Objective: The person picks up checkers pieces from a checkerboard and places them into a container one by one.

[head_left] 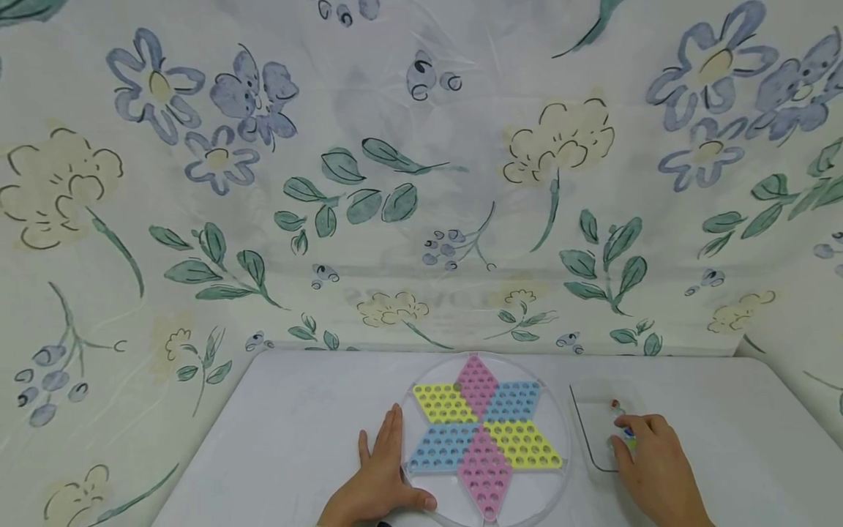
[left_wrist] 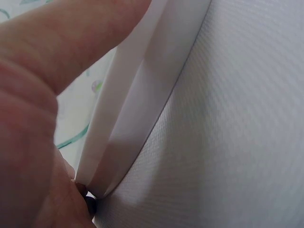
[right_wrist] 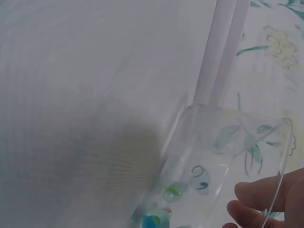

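Observation:
A round Chinese checkers board (head_left: 411, 406), with a pink, yellow and blue star of holes, lies on the white table. At its left edge is my left hand (head_left: 378, 472), fingers straight along the rim and thumb on the near side. The board's white side wall (left_wrist: 142, 99) appears close up in the left wrist view. To the right stands a clear plastic box (right_wrist: 213, 142) holding a few marbles, including a green one (right_wrist: 172, 191) and a blue one (right_wrist: 151, 221). My right hand (head_left: 658, 465) reaches into the box, thumb and index finger apart above the marbles.
A reddish marble (head_left: 615, 403) lies toward the box's far end. Behind the white table (head_left: 296, 410) hangs a flowered cloth (head_left: 395, 241), which also shows at both sides. A small dark object (head_left: 384, 524) is partly visible below my left thumb.

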Tool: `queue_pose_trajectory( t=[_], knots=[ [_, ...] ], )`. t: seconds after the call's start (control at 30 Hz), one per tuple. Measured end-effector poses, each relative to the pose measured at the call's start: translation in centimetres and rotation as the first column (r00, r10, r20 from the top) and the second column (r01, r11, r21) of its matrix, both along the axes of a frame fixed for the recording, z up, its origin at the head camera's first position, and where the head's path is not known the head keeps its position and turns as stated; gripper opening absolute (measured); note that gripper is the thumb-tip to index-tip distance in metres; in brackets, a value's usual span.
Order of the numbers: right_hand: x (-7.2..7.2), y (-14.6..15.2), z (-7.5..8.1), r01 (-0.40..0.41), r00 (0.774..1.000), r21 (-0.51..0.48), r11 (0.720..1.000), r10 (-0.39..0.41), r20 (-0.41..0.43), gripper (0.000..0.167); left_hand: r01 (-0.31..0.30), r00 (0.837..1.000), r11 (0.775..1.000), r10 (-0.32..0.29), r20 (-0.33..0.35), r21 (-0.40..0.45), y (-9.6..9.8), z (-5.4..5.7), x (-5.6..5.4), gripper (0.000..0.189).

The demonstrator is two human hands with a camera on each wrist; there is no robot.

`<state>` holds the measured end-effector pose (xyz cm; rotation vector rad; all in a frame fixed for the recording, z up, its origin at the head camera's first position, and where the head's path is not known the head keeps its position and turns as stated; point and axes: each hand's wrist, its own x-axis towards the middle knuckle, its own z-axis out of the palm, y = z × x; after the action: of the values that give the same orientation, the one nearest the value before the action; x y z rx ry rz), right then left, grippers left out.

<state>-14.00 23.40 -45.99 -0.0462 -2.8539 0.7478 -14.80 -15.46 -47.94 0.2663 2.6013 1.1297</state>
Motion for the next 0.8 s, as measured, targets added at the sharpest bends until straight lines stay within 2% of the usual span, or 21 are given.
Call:
queue_pose_trajectory(
  t=[0.37, 0.8],
  knots=[
    [-0.2, -1.9, 1.2, -0.039, 0.996, -0.025, 0.999, 0.037, -0.087, 0.021, -0.007, 1.000, 1.000, 0.007, 0.006, 0.003, 0.1, 0.1, -0.1, 0.150],
    [-1.5, -5.6, 2.5, -0.040, 0.998, -0.064, 0.997, 0.036, -0.057, 0.024, -0.004, 1.000, 1.000, 0.004, 0.013, 0.010, 0.0, 0.2, 0.0, 0.150]
  ],
)
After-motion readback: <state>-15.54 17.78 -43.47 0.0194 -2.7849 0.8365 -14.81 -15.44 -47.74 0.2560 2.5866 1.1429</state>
